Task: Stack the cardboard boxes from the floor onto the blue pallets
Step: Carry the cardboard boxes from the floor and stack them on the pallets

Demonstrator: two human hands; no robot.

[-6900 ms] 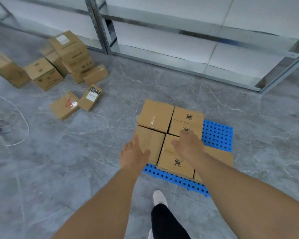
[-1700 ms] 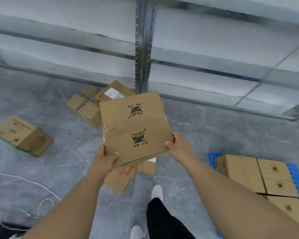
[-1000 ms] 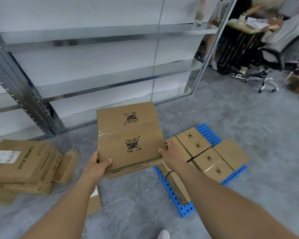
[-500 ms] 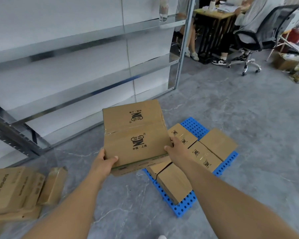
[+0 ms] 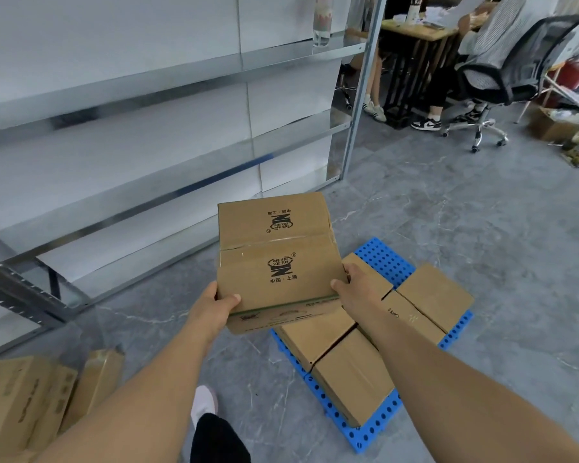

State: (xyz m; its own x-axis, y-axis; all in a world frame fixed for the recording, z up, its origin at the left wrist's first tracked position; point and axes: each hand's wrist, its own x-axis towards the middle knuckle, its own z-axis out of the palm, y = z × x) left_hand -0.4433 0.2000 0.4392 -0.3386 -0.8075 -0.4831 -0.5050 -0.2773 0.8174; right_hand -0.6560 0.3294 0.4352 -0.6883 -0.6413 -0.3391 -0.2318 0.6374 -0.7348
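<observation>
Cardboard box [image 5: 276,259] held in the air at the near-left edge of the blue pallet [image 5: 383,259], above the boxes on the pallet [image 5: 355,372]. Grey marbled floor [image 5: 482,235]; metal shelving [image 5: 181,138] behind; office chair [image 5: 502,75] and desk [image 5: 418,28] far right. Left hand [image 5: 216,307] grips the box's near-left corner, thumb on top; right hand [image 5: 356,289] grips the near-right edge, its fingers hidden beneath. More floor boxes [image 5: 24,402] lower left, cut off by the frame edge. Versus 0.5 s ago: box sits slightly closer over the pallet stack, grip unchanged.
</observation>
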